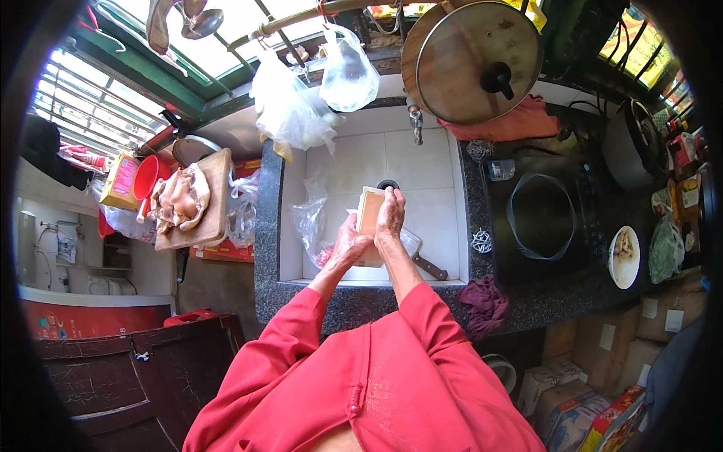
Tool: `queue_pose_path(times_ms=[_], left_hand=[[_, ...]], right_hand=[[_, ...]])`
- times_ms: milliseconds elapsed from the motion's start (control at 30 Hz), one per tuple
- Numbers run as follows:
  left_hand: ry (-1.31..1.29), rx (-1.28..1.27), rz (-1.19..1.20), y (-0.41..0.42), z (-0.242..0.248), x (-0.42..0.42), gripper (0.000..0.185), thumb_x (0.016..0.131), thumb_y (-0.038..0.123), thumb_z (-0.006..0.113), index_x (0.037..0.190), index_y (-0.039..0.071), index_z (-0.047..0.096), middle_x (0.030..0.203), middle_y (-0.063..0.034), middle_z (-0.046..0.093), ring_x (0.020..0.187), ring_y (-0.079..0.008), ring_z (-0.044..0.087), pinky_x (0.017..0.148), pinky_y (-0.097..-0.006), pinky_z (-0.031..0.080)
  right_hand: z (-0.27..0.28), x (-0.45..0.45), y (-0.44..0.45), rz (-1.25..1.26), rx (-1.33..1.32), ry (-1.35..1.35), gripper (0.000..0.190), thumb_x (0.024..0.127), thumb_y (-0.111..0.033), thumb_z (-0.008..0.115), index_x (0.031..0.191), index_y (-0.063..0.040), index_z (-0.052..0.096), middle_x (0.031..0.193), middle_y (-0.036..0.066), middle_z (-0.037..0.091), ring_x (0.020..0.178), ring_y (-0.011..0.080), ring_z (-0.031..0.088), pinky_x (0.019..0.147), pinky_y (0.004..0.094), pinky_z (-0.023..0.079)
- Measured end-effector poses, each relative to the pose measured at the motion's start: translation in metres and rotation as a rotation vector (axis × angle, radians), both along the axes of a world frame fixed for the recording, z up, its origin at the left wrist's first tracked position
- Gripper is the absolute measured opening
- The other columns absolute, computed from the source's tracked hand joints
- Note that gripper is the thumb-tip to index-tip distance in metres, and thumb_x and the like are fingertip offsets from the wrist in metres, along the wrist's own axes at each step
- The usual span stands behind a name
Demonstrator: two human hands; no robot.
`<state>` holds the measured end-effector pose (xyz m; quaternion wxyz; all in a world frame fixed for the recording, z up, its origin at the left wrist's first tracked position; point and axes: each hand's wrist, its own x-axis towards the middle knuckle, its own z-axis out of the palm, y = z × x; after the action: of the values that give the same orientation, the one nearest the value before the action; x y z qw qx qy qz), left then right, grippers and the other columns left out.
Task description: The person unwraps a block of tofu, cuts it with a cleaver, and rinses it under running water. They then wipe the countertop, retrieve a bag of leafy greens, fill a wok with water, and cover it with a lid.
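Note:
Above the white-tiled sink [423, 152], both hands are closed around a rectangular block [371, 210] with a tan face and pale sides, likely a whetstone. My left hand [351, 240] grips its lower left side. My right hand [390, 214] lies along its right side, fingers pointing away from me. A cleaver [432, 266] with a brown riveted handle lies in the sink under my right wrist; its blade is partly hidden. Another flat tan surface [370, 260] shows below the hands; I cannot tell what it is. A crumpled clear plastic bag [310, 212] lies along the sink's left wall.
Raw meat [182, 198] rests on a wooden cutting board [217, 212] at left. A tap [416, 124] juts over the sink's back. Plastic bags [296, 101] hang overhead beside a glass lid [480, 62]. On the right are an induction cooktop [542, 220], a purple cloth [486, 305] and a bowl [624, 257].

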<state>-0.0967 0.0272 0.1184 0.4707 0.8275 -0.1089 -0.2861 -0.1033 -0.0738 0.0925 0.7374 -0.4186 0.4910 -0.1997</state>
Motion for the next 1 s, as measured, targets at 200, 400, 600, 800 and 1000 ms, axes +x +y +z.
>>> queue_pose_path(times_ms=[200,400,600,800,1000], left_hand=[[-0.353,0.493,-0.102,-0.018,0.046,0.004,0.058,0.067,0.028,0.073,0.115,0.007,0.048,0.099,-0.0201,0.062,0.092,-0.0349,0.061,0.079,-0.0445,0.047],[-0.721,0.74,-0.287,-0.033,0.063,0.003,0.048,0.072,0.014,0.063,0.116,0.006,0.044,0.093,-0.0173,0.059,0.082,-0.0353,0.064,0.068,-0.0475,0.051],[-1.079,0.822,-0.359,-0.042,0.066,0.004,0.045,0.073,0.013,0.062,0.114,0.005,0.048,0.085,-0.0126,0.059,0.076,-0.0285,0.064,0.075,-0.0444,0.049],[-1.401,0.891,-0.404,-0.048,0.092,0.019,0.038,0.074,0.013,0.061,0.11,0.003,0.053,0.08,-0.01,0.059,0.07,-0.0224,0.062,0.073,-0.0398,0.046],[-1.474,0.95,-0.437,-0.044,0.102,0.031,0.043,0.075,0.013,0.06,0.117,0.006,0.049,0.086,-0.0106,0.059,0.073,-0.0258,0.062,0.072,-0.0408,0.046]], right_hand=[[0.009,0.008,-0.007,-0.211,0.498,-0.39,0.049,0.09,-0.047,0.043,0.12,-0.009,0.046,0.108,0.009,0.054,0.1,0.0226,0.054,0.085,0.0376,0.045],[0.001,0.007,-0.006,-0.245,0.736,-0.836,0.046,0.092,-0.053,0.038,0.108,-0.011,0.048,0.098,0.008,0.057,0.095,0.0237,0.057,0.082,0.0412,0.047],[-0.014,0.019,-0.006,-0.331,0.834,-0.98,0.05,0.087,-0.058,0.044,0.101,-0.011,0.051,0.094,0.01,0.058,0.093,0.0295,0.057,0.082,0.044,0.046],[0.006,0.035,-0.005,-0.244,0.864,-1.178,0.073,0.083,-0.065,0.037,0.11,0.001,0.053,0.106,0.02,0.059,0.098,0.0352,0.056,0.09,0.045,0.043],[0.03,0.044,0.004,-0.186,0.97,-1.201,0.069,0.084,-0.064,0.037,0.104,0.0,0.055,0.101,0.018,0.06,0.096,0.0346,0.056,0.088,0.0441,0.044]])
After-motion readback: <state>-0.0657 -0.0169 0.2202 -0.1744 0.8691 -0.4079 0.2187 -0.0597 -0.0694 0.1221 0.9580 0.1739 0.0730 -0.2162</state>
